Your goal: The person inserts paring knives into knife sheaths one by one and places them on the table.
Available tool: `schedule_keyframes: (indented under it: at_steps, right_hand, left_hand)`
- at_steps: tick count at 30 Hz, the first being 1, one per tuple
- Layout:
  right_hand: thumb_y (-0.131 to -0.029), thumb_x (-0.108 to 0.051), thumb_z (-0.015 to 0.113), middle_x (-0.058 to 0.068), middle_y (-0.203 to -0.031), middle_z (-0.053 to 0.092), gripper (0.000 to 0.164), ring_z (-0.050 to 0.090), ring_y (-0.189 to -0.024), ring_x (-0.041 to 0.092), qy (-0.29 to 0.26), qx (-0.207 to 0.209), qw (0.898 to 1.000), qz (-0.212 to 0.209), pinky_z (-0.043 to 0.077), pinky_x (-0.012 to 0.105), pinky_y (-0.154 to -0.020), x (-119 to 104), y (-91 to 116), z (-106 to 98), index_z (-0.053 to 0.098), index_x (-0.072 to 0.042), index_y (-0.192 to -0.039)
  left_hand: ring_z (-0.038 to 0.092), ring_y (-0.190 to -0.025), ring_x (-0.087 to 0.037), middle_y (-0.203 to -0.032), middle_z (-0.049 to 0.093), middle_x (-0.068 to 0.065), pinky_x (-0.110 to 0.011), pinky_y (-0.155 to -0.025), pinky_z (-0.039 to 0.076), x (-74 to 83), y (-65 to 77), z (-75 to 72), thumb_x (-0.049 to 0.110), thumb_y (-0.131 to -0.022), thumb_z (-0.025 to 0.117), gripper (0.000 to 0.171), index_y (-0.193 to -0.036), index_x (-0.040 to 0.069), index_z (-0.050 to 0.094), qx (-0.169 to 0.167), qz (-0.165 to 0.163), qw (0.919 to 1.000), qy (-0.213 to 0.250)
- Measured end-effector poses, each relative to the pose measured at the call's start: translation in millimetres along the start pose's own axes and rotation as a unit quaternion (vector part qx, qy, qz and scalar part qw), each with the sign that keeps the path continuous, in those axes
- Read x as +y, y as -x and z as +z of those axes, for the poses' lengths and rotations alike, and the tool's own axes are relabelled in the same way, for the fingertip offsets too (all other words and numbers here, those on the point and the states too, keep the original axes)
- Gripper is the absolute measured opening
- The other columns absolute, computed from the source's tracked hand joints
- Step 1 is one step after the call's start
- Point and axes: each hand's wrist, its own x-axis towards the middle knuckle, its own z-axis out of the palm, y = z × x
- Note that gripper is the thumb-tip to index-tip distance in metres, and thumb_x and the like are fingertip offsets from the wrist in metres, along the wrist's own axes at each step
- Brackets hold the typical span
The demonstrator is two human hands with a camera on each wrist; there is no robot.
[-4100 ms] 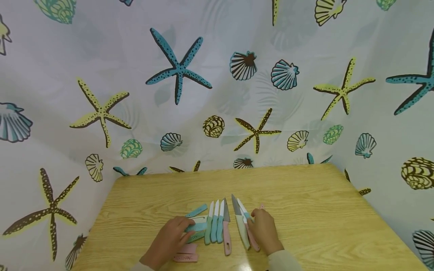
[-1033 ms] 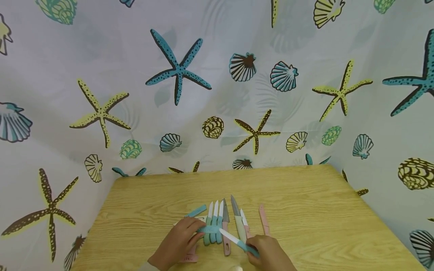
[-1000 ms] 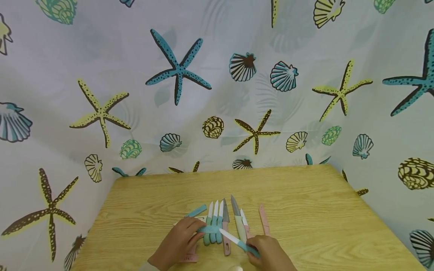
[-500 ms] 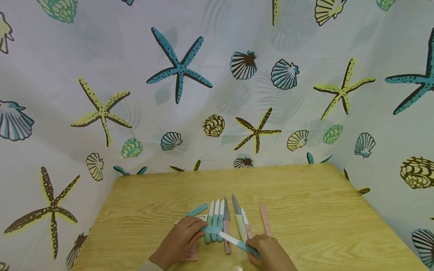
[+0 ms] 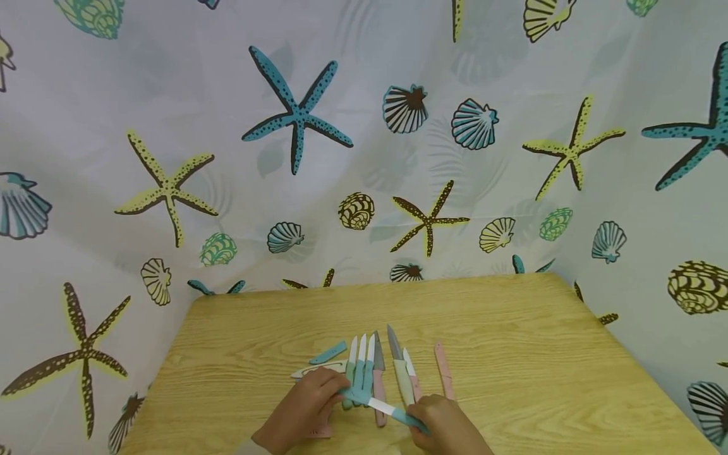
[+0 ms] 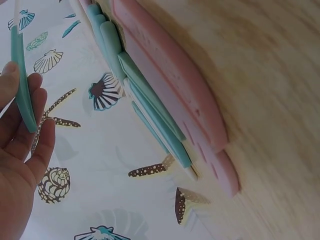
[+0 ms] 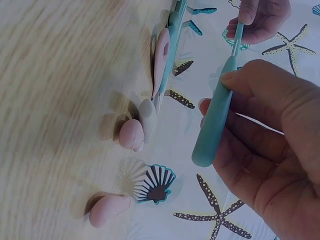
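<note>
My left hand [image 5: 309, 398] pinches a blue knife sheath [image 5: 357, 396] between thumb and fingers. In the left wrist view, this sheath [image 6: 24, 90] is held above the table. My right hand [image 5: 446, 420] grips the blue handle of a small white-bladed knife [image 5: 381, 406]. The front of its blade sits inside the sheath's mouth, while the part nearer the handle shows bare. The right wrist view shows the handle [image 7: 216, 117] between thumb and curled fingers. Under the sheath lie a green-handled knife [image 5: 352, 352] and two blue-handled knives [image 5: 372, 354], side by side.
A pink-handled knife [image 5: 380, 382], a cream-handled knife [image 5: 402, 379] and a small pink knife [image 5: 411, 370] lie on the wooden table [image 5: 512, 354]. A pink sheath [image 5: 443, 370] is at right. A blue sheath [image 5: 328, 352], a cream sheath [image 5: 318, 368] and pink sheaths [image 6: 170, 75] lie left.
The right hand took up the blue knife from beside the pink one; the left hand lifted the blue sheath. Since half a second ago, the blade has slid further left into the sheath.
</note>
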Motion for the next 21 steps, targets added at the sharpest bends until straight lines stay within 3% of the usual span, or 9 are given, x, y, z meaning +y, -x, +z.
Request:
schedule_keyframes:
  at_steps: [5, 13, 21]
  right_hand:
    - [-0.073, -0.002, 0.077, -0.009, -0.066, 0.056, 0.009, 0.037, -0.059, -0.004, 0.022, -0.001, 1.000, -0.010, 0.040, 0.013, -0.054, -3, -5, 2, 0.071, -0.007, -0.079]
    - [-0.074, 0.000, 0.076, -0.010, -0.064, 0.055, 0.008, 0.036, -0.056, -0.004, 0.004, -0.011, 1.000, 0.005, 0.038, 0.011, -0.052, -8, -10, 3, 0.071, -0.006, -0.077]
    - [-0.074, 0.000, 0.075, -0.010, -0.065, 0.056, 0.008, 0.037, -0.057, -0.004, 0.001, -0.025, 1.000, 0.014, 0.040, 0.012, -0.052, -13, -14, 3, 0.072, -0.006, -0.079]
  left_hand:
    - [0.059, -0.093, -0.010, -0.103, 0.063, 0.006, -0.023, -0.081, 0.051, 3.7, -0.7, 2.6, 0.010, -0.081, 0.075, 0.026, -0.104, 0.013, 0.065, -0.019, 0.000, 0.9998, 0.007]
    - [0.058, -0.093, -0.009, -0.102, 0.062, 0.007, -0.023, -0.081, 0.051, 5.7, -3.1, 0.0, 0.010, -0.083, 0.072, 0.022, -0.104, 0.014, 0.065, -0.027, -0.002, 0.9995, 0.014]
    - [0.058, -0.088, -0.008, -0.099, 0.062, 0.007, -0.020, -0.078, 0.049, 7.8, -7.5, 5.5, 0.012, -0.087, 0.070, 0.017, -0.103, 0.013, 0.065, -0.016, 0.034, 0.9991, 0.021]
